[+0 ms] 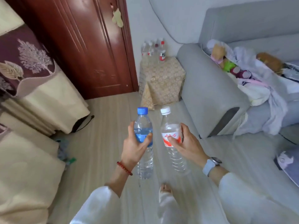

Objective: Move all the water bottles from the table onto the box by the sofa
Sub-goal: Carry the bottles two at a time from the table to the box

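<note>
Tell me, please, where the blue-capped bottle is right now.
In the head view, the blue-capped bottle is centre frame, held upright in the left hand, beside the white-capped bottle in the right hand.

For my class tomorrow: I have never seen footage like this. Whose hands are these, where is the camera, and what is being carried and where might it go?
There is one picture, taken by a wide-angle camera worn on a person's head, looking forward and down. The left hand grips a blue-capped bottle; the right hand grips a white-capped bottle with a red label. Both bottles are held above the floor, not resting on anything. Ahead, beside the arm of the grey sofa, stands a box draped in patterned cloth, with a cluster of bottles already standing on it. These two probably go there next.
</note>
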Tool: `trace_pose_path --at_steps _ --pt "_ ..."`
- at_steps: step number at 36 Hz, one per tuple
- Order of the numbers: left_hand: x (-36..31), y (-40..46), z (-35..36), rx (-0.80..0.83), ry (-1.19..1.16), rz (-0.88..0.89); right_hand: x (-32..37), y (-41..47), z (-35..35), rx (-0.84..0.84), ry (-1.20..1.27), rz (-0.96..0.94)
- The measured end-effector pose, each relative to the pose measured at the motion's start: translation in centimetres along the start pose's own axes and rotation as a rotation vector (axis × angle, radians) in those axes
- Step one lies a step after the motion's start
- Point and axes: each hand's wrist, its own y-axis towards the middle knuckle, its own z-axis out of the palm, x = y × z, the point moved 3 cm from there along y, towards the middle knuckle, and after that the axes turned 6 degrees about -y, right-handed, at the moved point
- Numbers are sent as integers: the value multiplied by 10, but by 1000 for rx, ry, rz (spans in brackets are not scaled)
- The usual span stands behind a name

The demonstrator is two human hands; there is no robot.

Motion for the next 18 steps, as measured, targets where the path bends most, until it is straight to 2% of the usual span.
trace_pose_path --at_steps 8,18 --pt "-17 166 42 7 -15 -38 -11 176 -33 26 -31 -17" --pt "4 394 67 -27 23 -58 -17 410 -28 30 -61 -71"
